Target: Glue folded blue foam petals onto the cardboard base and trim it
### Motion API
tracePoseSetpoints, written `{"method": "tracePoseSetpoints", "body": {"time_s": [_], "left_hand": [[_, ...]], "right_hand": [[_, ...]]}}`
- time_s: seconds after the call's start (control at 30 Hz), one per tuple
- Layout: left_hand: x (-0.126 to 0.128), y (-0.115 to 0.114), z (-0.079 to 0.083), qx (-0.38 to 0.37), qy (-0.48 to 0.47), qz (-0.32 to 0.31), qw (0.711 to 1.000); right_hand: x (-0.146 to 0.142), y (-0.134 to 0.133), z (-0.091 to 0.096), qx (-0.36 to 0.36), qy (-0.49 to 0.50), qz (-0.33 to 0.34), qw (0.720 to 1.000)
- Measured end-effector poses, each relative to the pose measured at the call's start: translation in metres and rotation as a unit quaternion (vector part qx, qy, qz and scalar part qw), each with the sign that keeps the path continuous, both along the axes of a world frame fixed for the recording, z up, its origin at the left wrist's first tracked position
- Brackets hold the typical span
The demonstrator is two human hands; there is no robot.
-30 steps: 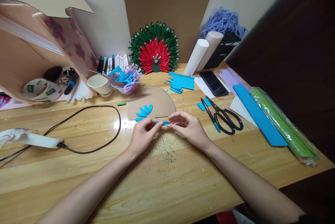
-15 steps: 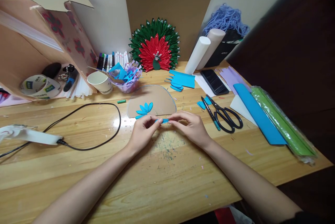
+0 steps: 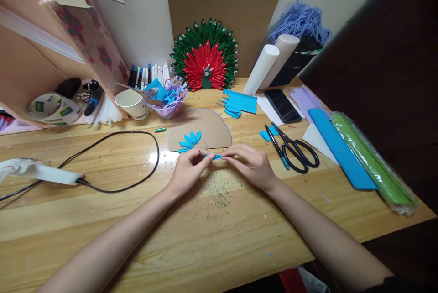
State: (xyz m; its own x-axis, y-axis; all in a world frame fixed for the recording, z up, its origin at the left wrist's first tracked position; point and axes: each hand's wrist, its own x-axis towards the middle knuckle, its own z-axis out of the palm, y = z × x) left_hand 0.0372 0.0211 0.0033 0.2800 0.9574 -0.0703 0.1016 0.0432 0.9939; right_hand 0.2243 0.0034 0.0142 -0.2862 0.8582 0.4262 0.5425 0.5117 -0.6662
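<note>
Between my two hands a small blue crepe paper petal is stretched sideways. My left hand pinches its left end, and my right hand pinches its right end with thumb and forefinger. Just beyond them lies a half-round cardboard piece with a blue outline along its curved edge. Several blue paper petals fan out at its lower left edge. My fingers cover part of the petal I hold.
Black-handled scissors, a pen and cut blue paper lie to the right. A glue gun with a looping cord is at left. A paper cup, scrap bowl and red-green paper peacock stand behind.
The petal between my fingers looks narrower and more twisted at its right end. My right fingertips are pressed closer together. The view has shifted slightly.
</note>
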Motion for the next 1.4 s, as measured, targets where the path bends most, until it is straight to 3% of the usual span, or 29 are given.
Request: {"method": "tracePoseSetpoints", "body": {"time_s": [0.63,0.97,1.4], "left_hand": [[-0.0005,0.0010,0.0013,0.005,0.008,-0.014,1.000],[-0.0005,0.0004,0.0008,-0.004,0.010,-0.013,1.000],[-0.0009,0.0002,-0.0013,0.010,0.013,-0.023,1.000]], "right_hand": [[-0.0006,0.0003,-0.0017,0.006,-0.001,0.008,1.000],[-0.0022,0.0010,-0.0021,0.043,-0.003,0.021,0.999],[-0.0050,-0.0014,-0.0018,0.025,0.010,0.007,1.000]]}}
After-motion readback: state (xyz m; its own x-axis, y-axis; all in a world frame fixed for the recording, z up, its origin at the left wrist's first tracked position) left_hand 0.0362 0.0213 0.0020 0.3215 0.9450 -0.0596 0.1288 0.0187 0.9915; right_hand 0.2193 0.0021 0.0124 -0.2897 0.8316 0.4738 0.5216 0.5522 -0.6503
